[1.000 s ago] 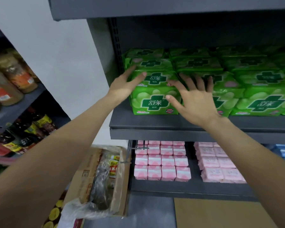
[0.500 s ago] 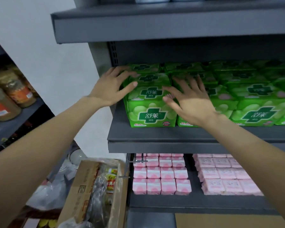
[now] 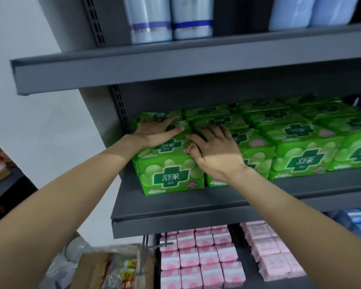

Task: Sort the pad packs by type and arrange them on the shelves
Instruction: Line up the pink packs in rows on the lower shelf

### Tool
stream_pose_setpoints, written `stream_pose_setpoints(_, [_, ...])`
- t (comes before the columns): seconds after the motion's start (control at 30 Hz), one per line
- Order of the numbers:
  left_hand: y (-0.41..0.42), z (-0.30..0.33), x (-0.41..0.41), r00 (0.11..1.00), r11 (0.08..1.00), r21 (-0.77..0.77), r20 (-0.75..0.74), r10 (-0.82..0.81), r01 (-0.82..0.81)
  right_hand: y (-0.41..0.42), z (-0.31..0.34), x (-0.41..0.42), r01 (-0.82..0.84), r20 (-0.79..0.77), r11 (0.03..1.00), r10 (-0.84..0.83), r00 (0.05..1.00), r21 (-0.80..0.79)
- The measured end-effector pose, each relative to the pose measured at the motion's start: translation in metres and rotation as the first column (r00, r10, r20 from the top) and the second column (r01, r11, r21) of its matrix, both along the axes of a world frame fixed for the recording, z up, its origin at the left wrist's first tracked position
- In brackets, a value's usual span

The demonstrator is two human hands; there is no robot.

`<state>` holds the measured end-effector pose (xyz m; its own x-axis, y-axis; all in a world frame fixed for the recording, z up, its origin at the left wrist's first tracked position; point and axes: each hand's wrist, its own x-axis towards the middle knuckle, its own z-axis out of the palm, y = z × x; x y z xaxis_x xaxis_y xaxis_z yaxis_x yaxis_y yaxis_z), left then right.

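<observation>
Facing outward: upright green pack (image 3: pixel 171 176)

Green pad packs (image 3: pixel 171 176) on a grey store shelf (image 3: pixel 196 205) carry the white characters "舒莱" inside a dark green cross, with "15+5" printed in red at the lower front corner. Print on the pink packs (image 3: pixel 198 257) below is illegible.

Cardboard box (image 3: pixel 96 272) cut off — bottom edge
</observation>
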<state>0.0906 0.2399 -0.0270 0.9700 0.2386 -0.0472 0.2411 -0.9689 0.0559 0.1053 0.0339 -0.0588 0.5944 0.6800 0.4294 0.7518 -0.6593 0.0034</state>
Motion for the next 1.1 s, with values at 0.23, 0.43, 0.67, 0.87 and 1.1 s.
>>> stream_pose_setpoints(0.23, [-0.006, 0.005, 0.004, 0.994, 0.982, -0.155, 0.031, -0.108, 0.111, 0.001, -0.001, 0.005, -0.024, -0.010, 1.000, 0.024, 1.000, -0.007])
stream_pose_setpoints(0.43, [-0.031, 0.016, -0.024, 0.989, 0.993, -0.032, 0.101, -0.106, 0.110, -0.008, 0.004, 0.006, -0.045, 0.034, 0.988, 0.040, 0.999, 0.147])
stream_pose_setpoints(0.67, [-0.070, 0.002, -0.072, 0.996, 0.982, 0.181, -0.073, -0.047, 0.060, -0.102, -0.008, 0.012, 0.041, 0.140, 0.997, -0.032, 0.990, -0.062])
stream_pose_setpoints(0.87, [-0.048, -0.005, -0.067, 0.987, 0.978, 0.143, 0.010, -0.158, 0.155, -0.086, -0.004, 0.012, 0.098, -0.032, 0.979, -0.106, 0.994, -0.177])
stream_pose_setpoints(1.1, [-0.053, -0.007, -0.063, 0.985, 0.975, 0.151, 0.040, -0.170, 0.162, -0.080, -0.009, 0.019, 0.049, -0.051, 0.996, -0.053, 0.997, -0.074])
